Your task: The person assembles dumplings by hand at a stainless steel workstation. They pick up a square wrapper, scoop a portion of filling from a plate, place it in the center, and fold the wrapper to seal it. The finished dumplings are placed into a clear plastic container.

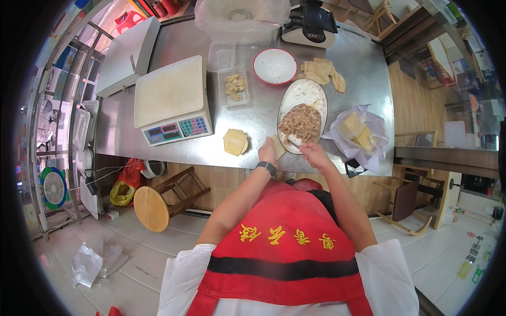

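My left hand [268,151] holds a yellow dumpling wrapper [278,147] beside the near left rim of an oval white plate [302,89]. A mound of minced meat filling [301,121] covers the plate's near half. In my right hand [314,154] is a small spreading tool [293,139], its end against the near edge of the filling. A short stack of yellow wrappers [235,141] lies on the steel table to the left. More wrappers [364,137] sit in an opened white paper and plastic package [340,130] to the right.
A digital scale [170,93] stands left, beside a clear plastic tray [222,102] of folded wrapped dumplings [235,86]. Farther back are a red-rimmed white bowl [275,66], loose dough sheets [317,71], a plastic-covered container [241,27] and a banknote counter [310,27]. A dark phone-like object [354,168] lies at the near right edge.
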A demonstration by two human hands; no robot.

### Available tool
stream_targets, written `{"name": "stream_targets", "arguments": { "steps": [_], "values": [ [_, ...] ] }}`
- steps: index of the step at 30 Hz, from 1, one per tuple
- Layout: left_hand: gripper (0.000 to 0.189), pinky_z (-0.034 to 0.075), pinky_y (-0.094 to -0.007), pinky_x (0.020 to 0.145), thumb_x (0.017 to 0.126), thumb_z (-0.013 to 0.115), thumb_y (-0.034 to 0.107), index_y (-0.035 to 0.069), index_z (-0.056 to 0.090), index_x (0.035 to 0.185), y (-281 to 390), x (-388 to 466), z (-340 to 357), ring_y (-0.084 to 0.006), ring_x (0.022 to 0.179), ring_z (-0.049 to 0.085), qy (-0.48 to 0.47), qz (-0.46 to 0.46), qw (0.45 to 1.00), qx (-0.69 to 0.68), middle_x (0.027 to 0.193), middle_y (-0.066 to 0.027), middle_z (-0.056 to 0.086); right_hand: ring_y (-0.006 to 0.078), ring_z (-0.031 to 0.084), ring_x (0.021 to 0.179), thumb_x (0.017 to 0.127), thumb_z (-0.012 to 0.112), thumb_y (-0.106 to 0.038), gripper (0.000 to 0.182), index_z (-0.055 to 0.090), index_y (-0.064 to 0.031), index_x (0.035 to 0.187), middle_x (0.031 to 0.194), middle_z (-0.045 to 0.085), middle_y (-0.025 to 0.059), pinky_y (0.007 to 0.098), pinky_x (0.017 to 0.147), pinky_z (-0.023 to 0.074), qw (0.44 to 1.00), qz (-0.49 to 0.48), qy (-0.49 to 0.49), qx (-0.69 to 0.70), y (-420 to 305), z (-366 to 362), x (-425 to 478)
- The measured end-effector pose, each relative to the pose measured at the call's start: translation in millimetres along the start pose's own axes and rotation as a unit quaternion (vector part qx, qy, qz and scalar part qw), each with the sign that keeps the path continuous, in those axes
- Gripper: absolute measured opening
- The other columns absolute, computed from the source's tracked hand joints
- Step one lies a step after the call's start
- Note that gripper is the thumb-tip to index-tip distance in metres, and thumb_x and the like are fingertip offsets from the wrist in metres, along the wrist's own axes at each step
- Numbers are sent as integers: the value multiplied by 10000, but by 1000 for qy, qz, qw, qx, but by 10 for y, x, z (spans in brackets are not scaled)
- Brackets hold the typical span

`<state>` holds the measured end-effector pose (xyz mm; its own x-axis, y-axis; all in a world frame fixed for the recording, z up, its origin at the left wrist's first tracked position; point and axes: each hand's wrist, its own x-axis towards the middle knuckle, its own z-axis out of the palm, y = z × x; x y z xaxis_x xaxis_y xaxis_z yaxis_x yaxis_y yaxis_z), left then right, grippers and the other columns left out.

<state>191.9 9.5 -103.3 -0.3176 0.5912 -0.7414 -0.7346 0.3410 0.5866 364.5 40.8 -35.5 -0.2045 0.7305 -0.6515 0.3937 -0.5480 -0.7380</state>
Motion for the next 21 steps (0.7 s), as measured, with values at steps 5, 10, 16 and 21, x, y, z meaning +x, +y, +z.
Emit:
{"name": "stream_targets", "arguments": {
  "steps": [5,10,16,21],
  "values": [
    [383,479,-337,793,973,465,307,-42,574,1087,-64,-12,4,-191,904,586,14,-16,1000,3,1024,-106,615,122,545,589,873,605,-228,204,642,-27,866,677,597,8,273,545,439,928,-248,175,-217,237,157,275],
    [453,477,-334,799,962,466,379,-39,555,1113,-70,-59,65,-195,920,586,1,-18,1000,23,1039,-106,612,98,509,535,873,608,-234,204,635,-33,869,647,580,-4,261,497,412,951,-239,112,-158,517,276,377],
    [518,494,-375,830,990,354,407,-47,492,1195,0,-95,45,-243,936,604,10,-83,996,-32,1088,-133,599,50,362,457,879,616,-240,168,599,-79,925,611,486,-31,222,392,246,988,74,-72,118,73,173,-82],
    [484,495,-437,870,1010,295,355,-52,461,1211,117,-176,-65,-285,963,601,-42,-96,991,-86,1124,-158,581,48,413,482,905,593,-246,177,624,-75,940,652,535,-28,206,423,305,993,-31,-71,93,18,246,-212]
  ]
}}
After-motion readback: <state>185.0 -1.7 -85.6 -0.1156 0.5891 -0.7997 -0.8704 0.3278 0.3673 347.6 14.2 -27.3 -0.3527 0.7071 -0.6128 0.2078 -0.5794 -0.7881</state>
